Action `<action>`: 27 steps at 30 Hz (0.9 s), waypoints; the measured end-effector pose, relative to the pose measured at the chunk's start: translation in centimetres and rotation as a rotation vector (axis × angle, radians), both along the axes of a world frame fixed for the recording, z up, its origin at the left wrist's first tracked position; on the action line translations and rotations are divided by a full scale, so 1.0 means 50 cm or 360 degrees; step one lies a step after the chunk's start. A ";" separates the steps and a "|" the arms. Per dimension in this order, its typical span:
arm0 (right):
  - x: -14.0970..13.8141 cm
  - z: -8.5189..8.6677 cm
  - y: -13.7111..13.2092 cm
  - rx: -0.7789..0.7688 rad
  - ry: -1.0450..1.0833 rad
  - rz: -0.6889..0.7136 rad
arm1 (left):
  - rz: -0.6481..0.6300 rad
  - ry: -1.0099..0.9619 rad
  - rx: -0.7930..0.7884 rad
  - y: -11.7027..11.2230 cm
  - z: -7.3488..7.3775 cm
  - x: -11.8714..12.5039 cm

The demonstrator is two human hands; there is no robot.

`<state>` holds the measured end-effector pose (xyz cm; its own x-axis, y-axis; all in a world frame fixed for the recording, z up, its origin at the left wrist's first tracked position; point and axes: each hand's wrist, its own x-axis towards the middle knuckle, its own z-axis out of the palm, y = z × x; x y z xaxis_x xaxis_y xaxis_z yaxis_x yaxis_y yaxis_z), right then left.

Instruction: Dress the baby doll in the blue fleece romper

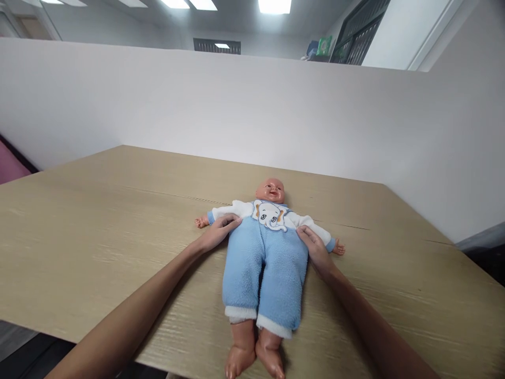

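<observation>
A baby doll [272, 192] lies on its back on the table, head toward the wall and bare feet toward me. Its white top has an elephant face [270, 216] on the chest, and its light blue fleece trousers [246, 263] end in white cuffs. Both doll arms are spread out sideways. At the waist's left side, my left hand [221, 230] is closed on the trousers, fingers bent over the edge. My right hand [314, 246] grips the opposite side of the waist, fingers together on the cloth. Both thumbs are partly hidden.
The wooden table [118, 226] has thin seams across its top. Behind it stands a white partition wall [236, 110], which also bounds the right side. A pink item [13, 163] shows at the far left, and dark objects [487, 252] sit past the right edge.
</observation>
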<state>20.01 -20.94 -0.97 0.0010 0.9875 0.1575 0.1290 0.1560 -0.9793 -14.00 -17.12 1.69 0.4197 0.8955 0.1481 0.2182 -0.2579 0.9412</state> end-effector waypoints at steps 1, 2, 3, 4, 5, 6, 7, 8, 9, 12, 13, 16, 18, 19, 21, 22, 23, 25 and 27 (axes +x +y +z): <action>0.003 -0.006 0.003 -0.0003 0.0007 -0.0017 | 0.0018 -0.0020 -0.0012 0.001 0.002 0.000; 0.006 -0.010 0.005 0.0000 0.0010 -0.0035 | 0.0040 -0.0048 -0.0025 0.002 0.002 0.000; 0.007 -0.014 0.006 0.0012 0.0006 -0.0054 | 0.0060 -0.0078 -0.0041 0.004 0.002 0.001; 0.008 -0.015 0.007 0.0031 -0.0005 -0.0075 | 0.0076 -0.0106 -0.0058 0.005 0.000 0.002; 0.007 -0.015 0.006 0.0055 -0.0024 -0.0095 | 0.0091 -0.0128 -0.0069 0.007 -0.003 0.003; 0.005 -0.013 0.003 0.0086 -0.0051 -0.0116 | 0.0111 -0.0137 -0.0073 0.008 -0.007 0.004; 0.003 -0.010 0.000 0.0117 -0.0085 -0.0132 | 0.0141 -0.0134 -0.0062 0.009 -0.010 0.006; 0.001 -0.005 -0.005 0.0147 -0.0123 -0.0144 | 0.0181 -0.0114 -0.0034 0.010 -0.014 0.008; 0.000 0.000 -0.011 0.0169 -0.0153 -0.0150 | 0.0232 -0.0077 0.0012 0.010 -0.017 0.010; 0.010 0.017 -0.027 0.0351 -0.0482 -0.0189 | 0.0395 0.0153 0.0251 0.005 -0.021 0.017; 0.018 0.022 -0.030 0.0466 -0.0676 -0.0228 | 0.0450 0.0285 0.0355 0.002 -0.020 0.018; 0.062 0.032 -0.027 0.0812 -0.1219 -0.0386 | 0.0658 0.0811 0.0677 -0.010 -0.007 0.022; 0.100 0.032 -0.015 0.0896 -0.1393 -0.0428 | 0.0803 0.1106 0.0832 -0.016 0.011 0.028; 0.119 0.029 -0.008 0.0893 -0.1466 -0.0411 | 0.0851 0.1184 0.0880 -0.018 0.022 0.034; 0.155 0.019 0.005 0.0826 -0.1598 -0.0335 | 0.0879 0.1191 0.0948 -0.022 0.049 0.054; 0.170 0.013 0.010 0.0780 -0.1653 -0.0292 | 0.0852 0.1139 0.0977 -0.024 0.063 0.069; 0.182 0.008 0.015 0.0741 -0.1699 -0.0261 | 0.0789 0.1068 0.1012 -0.025 0.078 0.086; 0.199 0.002 0.019 0.0706 -0.1762 -0.0252 | 0.0565 0.0914 0.1091 -0.025 0.105 0.129; 0.203 0.007 0.017 0.0722 -0.1762 -0.0282 | 0.0268 0.0787 0.1164 -0.020 0.125 0.178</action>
